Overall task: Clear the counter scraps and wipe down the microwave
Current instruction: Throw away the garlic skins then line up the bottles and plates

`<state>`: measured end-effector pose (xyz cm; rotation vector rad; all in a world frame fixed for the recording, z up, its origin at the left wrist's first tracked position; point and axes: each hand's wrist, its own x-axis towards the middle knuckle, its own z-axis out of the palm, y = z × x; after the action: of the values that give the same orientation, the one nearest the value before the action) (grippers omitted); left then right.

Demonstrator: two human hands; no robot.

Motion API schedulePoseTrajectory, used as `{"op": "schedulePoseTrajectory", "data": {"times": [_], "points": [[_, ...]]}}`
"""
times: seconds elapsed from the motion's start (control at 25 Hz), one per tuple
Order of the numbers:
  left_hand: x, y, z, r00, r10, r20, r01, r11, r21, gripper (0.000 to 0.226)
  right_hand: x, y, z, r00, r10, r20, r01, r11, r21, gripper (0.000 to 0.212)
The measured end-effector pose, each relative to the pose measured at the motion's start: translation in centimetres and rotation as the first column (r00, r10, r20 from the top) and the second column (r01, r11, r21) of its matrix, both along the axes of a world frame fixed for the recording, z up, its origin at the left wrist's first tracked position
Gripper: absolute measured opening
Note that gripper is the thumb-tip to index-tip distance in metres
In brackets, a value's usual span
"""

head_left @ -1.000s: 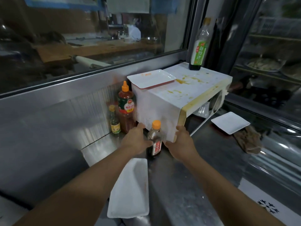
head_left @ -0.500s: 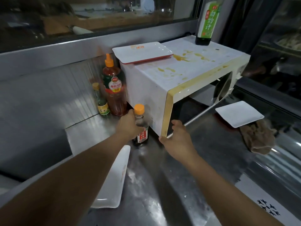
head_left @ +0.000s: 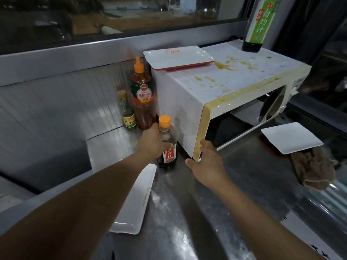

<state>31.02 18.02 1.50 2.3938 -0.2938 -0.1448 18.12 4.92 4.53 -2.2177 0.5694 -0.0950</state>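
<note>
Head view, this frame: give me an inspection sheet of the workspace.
Surface: steel counter, smeared.
Job's things: microwave, top stained yellow, door ajar; brown cloth on the counter.
Clutter: tray and green bottle on the microwave; red sauce bottle and small bottle beside it; plates on the counter.
Hands: left hand grips dark bottle; right hand holds the microwave's front corner.
Cables: nothing seen.
Surroundings: window behind, glass cabinet to the right.
</note>
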Motion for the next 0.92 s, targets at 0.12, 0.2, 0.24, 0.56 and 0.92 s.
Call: {"op": "schedulePoseTrajectory", "data": {"times": [0.12,0.2,0.24,0.56,0.92], "points": [[0.3,1.4,1.5,1.0,0.023,0.01,-0.023,1.0,0.01,0.066,0.4,1.4,0.4,0.999,0.034,0.013,-0.034,0.999,-0.007,0.071],[0.7,2.7,2.5,0.999,0.039,0.022,-0.04,0.998,0.049,0.066,1.1,2.5,0.9,0.999,0.044,0.027,-0.044,0.999,-0.006,0.07],[1.1,3.7,3.0,0.999,0.046,0.029,-0.048,0.997,0.059,0.065,1.7,3.2,1.1,0.998,0.05,0.031,-0.05,0.999,-0.008,0.07],[6.0,10.9,3.4,0.994,0.111,-0.004,-0.111,0.994,-0.008,0.06,7.6,8.4,0.8,0.988,0.156,0.014,-0.156,0.987,-0.027,0.073],[12.1,14.4,0.2,0.987,0.159,0.019,-0.158,0.987,-0.036,0.057,13.4,11.4,-2.5,0.974,0.228,-0.008,-0.228,0.967,-0.116,0.066]]}}
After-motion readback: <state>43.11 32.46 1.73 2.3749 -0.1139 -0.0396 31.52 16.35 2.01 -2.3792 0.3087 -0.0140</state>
